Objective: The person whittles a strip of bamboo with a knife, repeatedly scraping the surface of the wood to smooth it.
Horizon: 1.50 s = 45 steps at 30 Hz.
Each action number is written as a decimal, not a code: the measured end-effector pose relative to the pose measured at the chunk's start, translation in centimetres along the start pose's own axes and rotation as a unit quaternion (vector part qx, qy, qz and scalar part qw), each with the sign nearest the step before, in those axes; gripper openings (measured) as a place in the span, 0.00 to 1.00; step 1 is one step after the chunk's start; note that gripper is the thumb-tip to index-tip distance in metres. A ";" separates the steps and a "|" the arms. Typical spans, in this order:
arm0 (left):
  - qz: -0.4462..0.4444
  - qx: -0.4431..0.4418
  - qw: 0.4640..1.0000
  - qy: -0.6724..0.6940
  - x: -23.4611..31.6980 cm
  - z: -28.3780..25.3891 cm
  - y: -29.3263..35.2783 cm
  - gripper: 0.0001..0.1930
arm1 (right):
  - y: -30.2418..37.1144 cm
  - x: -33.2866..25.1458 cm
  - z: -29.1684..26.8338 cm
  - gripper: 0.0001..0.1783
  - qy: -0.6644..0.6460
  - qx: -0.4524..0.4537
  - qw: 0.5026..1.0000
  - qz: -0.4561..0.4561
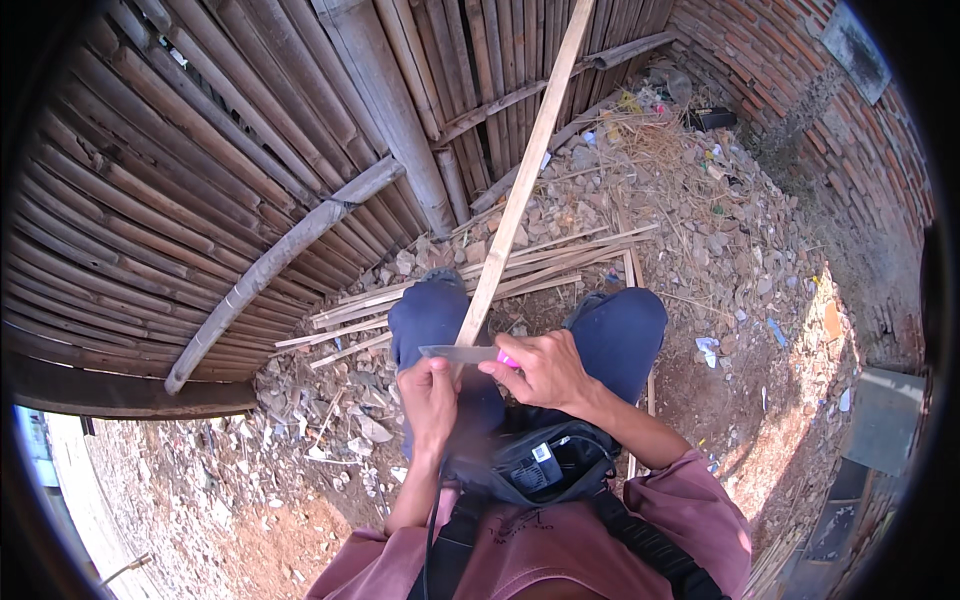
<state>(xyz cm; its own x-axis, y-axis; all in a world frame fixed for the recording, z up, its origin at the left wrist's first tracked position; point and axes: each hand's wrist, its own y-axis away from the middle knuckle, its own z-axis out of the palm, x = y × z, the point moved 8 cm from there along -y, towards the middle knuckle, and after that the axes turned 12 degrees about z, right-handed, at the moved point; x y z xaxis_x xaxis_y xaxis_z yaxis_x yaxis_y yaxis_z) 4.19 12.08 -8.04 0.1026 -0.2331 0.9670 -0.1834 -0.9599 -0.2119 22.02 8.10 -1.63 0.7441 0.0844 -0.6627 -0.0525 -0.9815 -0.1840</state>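
- A bamboo wall (230, 200) is filling the upper left, a brick wall (860, 150) is curving down the right, and rubble (740, 260) is covering the ground between.
- A long pale slat (525, 190) is running from top centre down to the middle, with loose strips (560, 262) lying behind it.
- The left hand (428, 400) is apparently closing around the slat's lower end; its fingers are partly hidden.
- The right hand (550, 370) is gripping a pink-handled knife (460, 353), its blade lying across the slat.
- Shaving or trimming seems to be the current step; the next move is calling for a steady slat and a clear left thumb.
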 end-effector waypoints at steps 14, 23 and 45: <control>-0.019 -0.030 0.999 0.024 0.4 0.6 -0.2 0.33 | -0.4 -0.9 -2.0 0.22 0.029 0.039 0.999 -0.016; -0.014 -0.095 0.993 0.062 1.6 1.5 0.1 0.46 | -0.5 -0.1 -0.9 0.21 -0.007 -0.003 1.000 0.008; 0.037 -0.032 0.999 -0.015 1.3 1.0 0.0 0.17 | -0.4 -0.3 0.2 0.22 0.002 0.010 1.000 -0.008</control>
<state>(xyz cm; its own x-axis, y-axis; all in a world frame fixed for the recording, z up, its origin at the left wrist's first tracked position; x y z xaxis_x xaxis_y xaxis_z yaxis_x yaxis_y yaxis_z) 5.27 11.64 -6.97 0.1163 -0.3083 0.9442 -0.2539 -0.9283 -0.2718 21.70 8.51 -1.48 0.7474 0.0990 -0.6570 -0.0537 -0.9766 -0.2082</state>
